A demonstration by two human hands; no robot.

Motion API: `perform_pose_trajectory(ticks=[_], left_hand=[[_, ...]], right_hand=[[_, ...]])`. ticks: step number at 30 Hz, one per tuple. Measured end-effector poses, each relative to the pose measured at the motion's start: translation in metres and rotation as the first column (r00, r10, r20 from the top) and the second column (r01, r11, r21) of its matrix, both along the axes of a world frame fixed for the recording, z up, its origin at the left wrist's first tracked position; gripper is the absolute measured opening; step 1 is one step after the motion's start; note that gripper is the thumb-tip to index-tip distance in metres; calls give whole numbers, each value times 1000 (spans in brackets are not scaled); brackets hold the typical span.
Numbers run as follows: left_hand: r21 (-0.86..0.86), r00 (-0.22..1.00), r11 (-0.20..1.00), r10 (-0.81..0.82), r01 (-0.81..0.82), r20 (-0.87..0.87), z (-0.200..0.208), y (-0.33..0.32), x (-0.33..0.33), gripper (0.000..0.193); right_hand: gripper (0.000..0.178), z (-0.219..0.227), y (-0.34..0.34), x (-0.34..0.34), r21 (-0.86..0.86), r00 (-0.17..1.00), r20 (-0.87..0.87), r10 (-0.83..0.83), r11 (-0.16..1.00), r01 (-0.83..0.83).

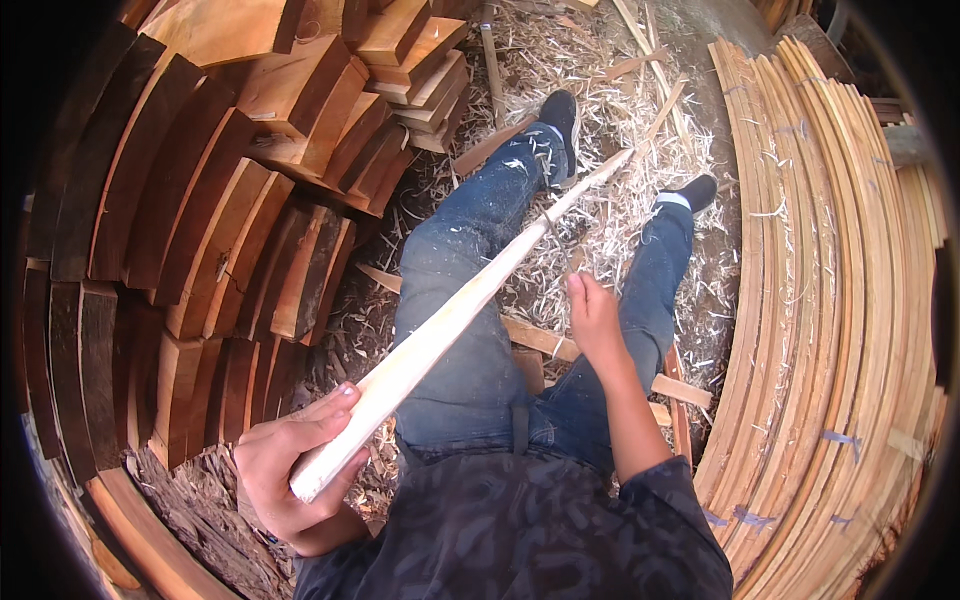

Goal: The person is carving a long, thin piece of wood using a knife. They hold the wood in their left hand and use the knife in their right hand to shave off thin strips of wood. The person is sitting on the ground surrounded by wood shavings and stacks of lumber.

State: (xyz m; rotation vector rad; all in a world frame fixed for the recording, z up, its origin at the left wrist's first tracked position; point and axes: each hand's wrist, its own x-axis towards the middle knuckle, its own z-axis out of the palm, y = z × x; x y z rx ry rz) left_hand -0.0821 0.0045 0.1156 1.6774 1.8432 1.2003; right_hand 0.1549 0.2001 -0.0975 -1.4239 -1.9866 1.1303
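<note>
A long pale wooden stick [440,325] slants from lower left to upper right, over my left leg. My left hand [300,465] is closed round its thicker near end, with the thumb on the upper side. The far part narrows and reaches over the shavings between my shoes; a small dark mark [549,221] crosses it there. My right hand [597,315] is held apart from the stick, above my right leg. Its fingers are curled with the thumb up, and whatever it may hold is hidden.
Thick wooden planks [230,250] are stacked high on my left. Long thin wood strips [790,300] stand in a bundle on my right. Curly wood shavings [630,235] and loose slats [640,60] cover the ground. Short wood pieces [682,390] lie beneath my legs.
</note>
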Motion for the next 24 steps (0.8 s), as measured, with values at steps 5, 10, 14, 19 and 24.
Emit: perform_pose_trajectory(ticks=[5, 10, 14, 19, 24], left_hand=[[14, 1000, 1000, -18, 18, 7, -1, -4, -2, 31], [5, 998, 999, 46, -46, 35, -8, -6, -5, 32], [2, 993, 993, 114, -114, 17, -12, -7, -3, 29], [10, 993, 994, 111, -112, 45, -12, -8, -6, 29], [-39, 995, 994, 99, -100, -31, -17, 2, -2, 31]], right_hand=[[32, 53, -35, -21, 39, 973, -143, 180, 984, -176], [37, 3, 0, -7, -54, 999, 41, 19, 998, -17], [34, 14, -8, -17, -86, 998, -35, 47, 995, -49], [34, 28, -9, -19, -89, 995, 73, 69, 994, -62], [34, -6, 8, -9, -29, 994, 107, 5, 1000, -1]])
